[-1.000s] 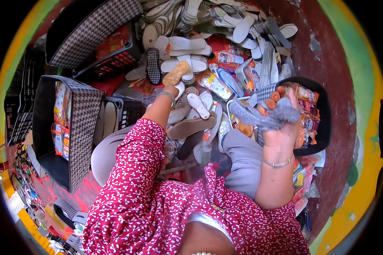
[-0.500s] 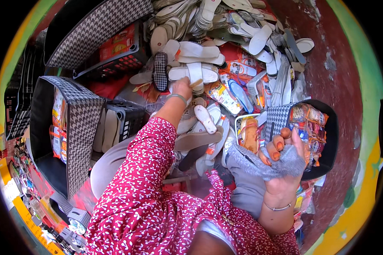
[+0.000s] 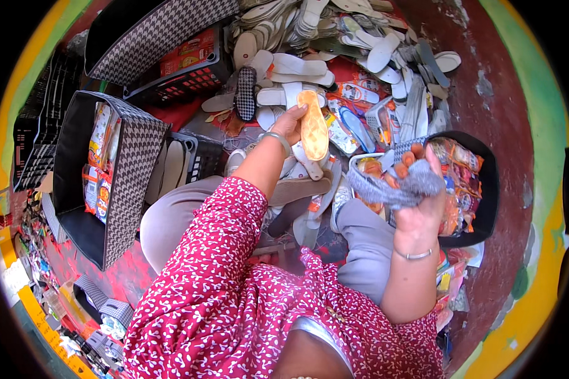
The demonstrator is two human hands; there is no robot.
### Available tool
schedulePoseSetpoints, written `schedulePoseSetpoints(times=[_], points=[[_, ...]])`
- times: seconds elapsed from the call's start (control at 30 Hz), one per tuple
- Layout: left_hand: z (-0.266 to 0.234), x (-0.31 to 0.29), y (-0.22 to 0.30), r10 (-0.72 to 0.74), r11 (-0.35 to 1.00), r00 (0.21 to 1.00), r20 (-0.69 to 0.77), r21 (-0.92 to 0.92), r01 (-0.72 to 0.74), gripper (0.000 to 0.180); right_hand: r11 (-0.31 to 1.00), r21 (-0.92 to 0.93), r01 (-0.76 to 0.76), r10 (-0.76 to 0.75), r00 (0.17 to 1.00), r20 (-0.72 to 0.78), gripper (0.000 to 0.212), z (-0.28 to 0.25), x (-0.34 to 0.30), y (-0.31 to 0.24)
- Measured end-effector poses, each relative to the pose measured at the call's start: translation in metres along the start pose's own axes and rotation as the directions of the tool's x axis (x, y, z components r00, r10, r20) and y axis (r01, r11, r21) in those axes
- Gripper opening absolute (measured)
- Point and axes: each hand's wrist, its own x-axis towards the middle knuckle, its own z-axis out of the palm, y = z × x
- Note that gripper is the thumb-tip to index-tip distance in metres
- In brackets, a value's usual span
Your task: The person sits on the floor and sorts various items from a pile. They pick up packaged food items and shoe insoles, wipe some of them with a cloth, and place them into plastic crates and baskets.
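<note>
Head view: the left hand (image 3: 289, 123) is closed on a tan sole (image 3: 314, 129), pinching it along its left edge, near the upper end. The sole is held lengthwise, its broad face up, above the loose soles in the middle, between the person's 2 hands. A bangle (image 3: 281, 140) circles the left wrist.

The right hand (image 3: 422, 196) is turned palm up, fingers curled over a grey fuzzy band (image 3: 392, 189) that lies across the palm; its far end reaches left toward the middle. A thin bracelet (image 3: 416, 256) is on that wrist.

Just behind the right hand stands a box (image 3: 492, 189) of orange packets (image 3: 464, 158). To the left are 2 boxes in houndstooth cloth: the upper box (image 3: 164, 41) and the lower box (image 3: 129, 196), which also holds packets (image 3: 99, 167). A black crate (image 3: 203, 158) sits beside the lower box.

Beyond the left hand lie a houndstooth sole (image 3: 246, 93) and a heap of pale soles (image 3: 306, 19). A brown sole (image 3: 297, 188) lies below the tan sole, near the grey trousers (image 3: 363, 243).
</note>
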Motion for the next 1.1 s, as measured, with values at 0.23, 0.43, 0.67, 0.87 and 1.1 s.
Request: schedulePoseSetpoints(times=[0.23,0.43,0.67,0.87,1.1], points=[[0.000,-0.026,0.018,0.120,0.971,0.981,-0.153,0.226,-0.083,0.030,0.990,0.042,0.137,-0.141,0.982,0.123,0.024,-0.025,0.007,-0.033],[-0.124,-0.042,0.007,0.255,0.912,0.832,-0.493,0.408,-0.038,0.025,0.964,0.147,0.221,-0.245,0.954,0.172,0.021,-0.069,0.009,-0.078],[-0.159,-0.043,-0.022,0.249,0.829,0.760,-0.601,0.538,0.155,0.036,0.936,0.148,0.320,-0.291,0.939,-0.185,0.019,-0.033,0.004,-0.065],[-0.175,-0.019,-0.027,0.362,0.369,0.763,-0.535,0.834,0.409,0.051,0.969,0.123,0.214,-0.226,0.969,0.098,0.021,-0.027,-0.002,-0.053],[-0.126,-0.020,-0.061,0.095,0.036,0.896,-0.434,0.901,0.433,0.043,0.979,0.134,0.156,-0.178,0.969,0.169,0.024,-0.035,0.000,-0.051]])
